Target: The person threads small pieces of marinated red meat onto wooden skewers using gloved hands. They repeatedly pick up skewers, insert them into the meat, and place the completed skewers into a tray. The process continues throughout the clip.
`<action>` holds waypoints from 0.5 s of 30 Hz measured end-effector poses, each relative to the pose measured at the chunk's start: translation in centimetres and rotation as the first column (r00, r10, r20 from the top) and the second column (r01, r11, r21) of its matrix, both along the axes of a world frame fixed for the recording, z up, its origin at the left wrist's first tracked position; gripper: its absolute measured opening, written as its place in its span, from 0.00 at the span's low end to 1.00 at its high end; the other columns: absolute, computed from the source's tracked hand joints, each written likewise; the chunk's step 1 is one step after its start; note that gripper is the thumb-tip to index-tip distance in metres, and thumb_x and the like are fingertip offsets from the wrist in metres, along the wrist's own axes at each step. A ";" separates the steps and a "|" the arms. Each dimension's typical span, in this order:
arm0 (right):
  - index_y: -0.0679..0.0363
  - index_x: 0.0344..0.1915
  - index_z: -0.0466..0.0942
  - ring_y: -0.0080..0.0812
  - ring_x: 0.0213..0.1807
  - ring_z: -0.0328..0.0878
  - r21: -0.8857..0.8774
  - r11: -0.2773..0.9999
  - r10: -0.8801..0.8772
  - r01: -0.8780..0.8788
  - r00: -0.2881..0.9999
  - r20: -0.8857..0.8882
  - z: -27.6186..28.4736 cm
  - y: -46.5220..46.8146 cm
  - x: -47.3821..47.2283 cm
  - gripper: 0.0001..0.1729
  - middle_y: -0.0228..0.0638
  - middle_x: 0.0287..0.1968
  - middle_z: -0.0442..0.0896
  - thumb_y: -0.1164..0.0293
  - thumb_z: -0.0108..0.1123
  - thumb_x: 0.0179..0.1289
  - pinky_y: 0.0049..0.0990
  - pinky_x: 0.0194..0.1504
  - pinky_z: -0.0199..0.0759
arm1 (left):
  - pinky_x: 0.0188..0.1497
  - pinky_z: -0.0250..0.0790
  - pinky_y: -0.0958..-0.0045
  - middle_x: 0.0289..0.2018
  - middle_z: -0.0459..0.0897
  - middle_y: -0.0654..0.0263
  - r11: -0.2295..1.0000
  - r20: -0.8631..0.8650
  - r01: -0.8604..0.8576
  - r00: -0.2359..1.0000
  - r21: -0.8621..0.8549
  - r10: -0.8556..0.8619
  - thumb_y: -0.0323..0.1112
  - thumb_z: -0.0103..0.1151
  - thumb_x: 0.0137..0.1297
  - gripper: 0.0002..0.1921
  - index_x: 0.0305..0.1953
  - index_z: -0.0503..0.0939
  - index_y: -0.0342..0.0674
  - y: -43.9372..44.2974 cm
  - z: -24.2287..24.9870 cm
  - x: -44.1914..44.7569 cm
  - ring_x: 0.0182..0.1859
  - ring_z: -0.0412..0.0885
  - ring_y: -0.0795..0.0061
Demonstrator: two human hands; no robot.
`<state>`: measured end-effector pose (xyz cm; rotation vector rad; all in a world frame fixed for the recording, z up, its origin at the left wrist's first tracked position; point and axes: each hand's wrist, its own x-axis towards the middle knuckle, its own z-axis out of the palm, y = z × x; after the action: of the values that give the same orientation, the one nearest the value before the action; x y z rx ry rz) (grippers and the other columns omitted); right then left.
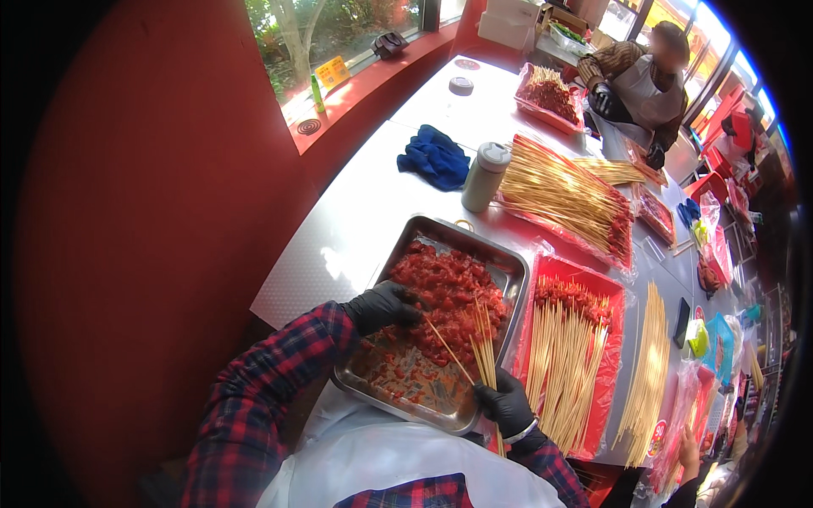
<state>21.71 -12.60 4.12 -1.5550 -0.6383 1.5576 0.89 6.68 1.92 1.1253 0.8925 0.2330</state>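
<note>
My right hand (506, 403), in a black glove, grips a bundle of bamboo skewers (484, 355). A single skewer (450, 351) slants away from this bundle, its far tip close to the fingers of my left hand (387, 308). That hand is also black-gloved, its fingers curled over the left side of a steel tray (438, 416); whether they pinch a piece of meat is hidden. Chopped raw red meat (448, 279) heaps across the tray's far part, with scraps and liquid nearer me. Right of it, a red plastic-lined tray (600, 406) holds skewers with meat on their far ends.
Loose bamboo skewers (646, 374) lie farther right. Beyond the steel tray stand a bottle (486, 178), a blue cloth (435, 157) and another red tray of meat skewers (565, 197). A person (641, 95) in an apron sits across. Someone's hand (689, 447) shows at lower right.
</note>
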 end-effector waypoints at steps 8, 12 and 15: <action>0.61 0.44 0.70 0.15 0.13 0.61 0.060 0.998 0.003 -0.005 0.999 0.037 -0.1 0.0 -0.3 0.13 0.24 0.20 0.70 0.73 0.53 0.57 0.14 0.14 0.53 | 0.34 0.70 0.80 0.28 0.79 0.64 0.998 -0.011 0.020 1.000 0.064 -0.020 0.27 0.59 0.52 0.11 0.38 0.77 0.32 0.1 0.2 0.2 0.29 0.77 0.80; 0.65 0.43 0.70 0.18 0.26 0.71 0.020 1.000 -0.017 0.018 1.000 -0.014 -0.2 -0.1 0.0 0.13 0.27 0.27 0.74 0.79 0.53 0.56 0.18 0.30 0.67 | 0.32 0.70 0.80 0.26 0.79 0.64 0.995 0.013 0.014 1.000 0.094 -0.015 0.27 0.59 0.52 0.10 0.37 0.78 0.32 0.0 0.1 0.3 0.27 0.77 0.80; 0.61 0.45 0.70 0.15 0.14 0.62 0.067 0.998 0.004 -0.008 0.999 0.054 -0.4 -0.1 -0.3 0.14 0.25 0.20 0.71 0.73 0.54 0.57 0.14 0.14 0.53 | 0.32 0.71 0.80 0.25 0.79 0.64 0.998 0.034 -0.005 0.999 0.067 0.003 0.26 0.59 0.51 0.09 0.36 0.78 0.32 -0.2 -0.3 0.4 0.27 0.77 0.80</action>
<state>21.43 -12.67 3.67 -1.5506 -0.7188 1.4879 1.28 6.53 1.66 1.1783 0.8619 0.2859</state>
